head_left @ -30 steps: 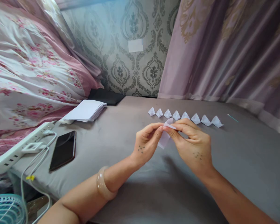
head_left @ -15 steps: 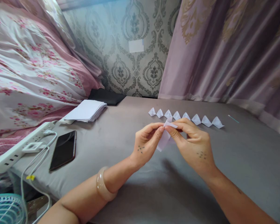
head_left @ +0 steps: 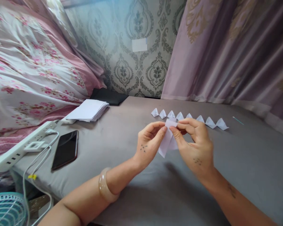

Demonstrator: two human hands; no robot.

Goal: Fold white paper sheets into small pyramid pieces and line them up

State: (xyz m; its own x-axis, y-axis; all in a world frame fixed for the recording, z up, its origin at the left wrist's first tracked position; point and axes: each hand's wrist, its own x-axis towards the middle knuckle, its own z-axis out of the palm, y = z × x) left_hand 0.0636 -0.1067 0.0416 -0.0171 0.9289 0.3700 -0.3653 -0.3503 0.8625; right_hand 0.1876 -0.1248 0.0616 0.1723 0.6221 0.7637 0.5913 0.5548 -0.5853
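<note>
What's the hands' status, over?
Left hand, right hand: pinching folded white paper. Held above grey cloth-covered table. Row of peaked white paper shapes beyond.

thin white folded paper strip [head_left: 166,141] looking matt and smooth, pointed white paper shapes [head_left: 180,116] showing matt faces, matt grey cloth [head_left: 122,135] covering the desk [head_left: 250,163], black rectangular phone [head_left: 65,150] shining glossily, polished cream ring-shaped bangle [head_left: 103,183] reflecting light

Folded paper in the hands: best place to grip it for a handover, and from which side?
I'd pinch the folded paper lightly at its lower end, coming from the near side. Left hand and right hand have fingertips on its upper part, while the lower end sticks out free between them. It's a thin, narrow strip there, so press its flat faces, not its edges.
</note>
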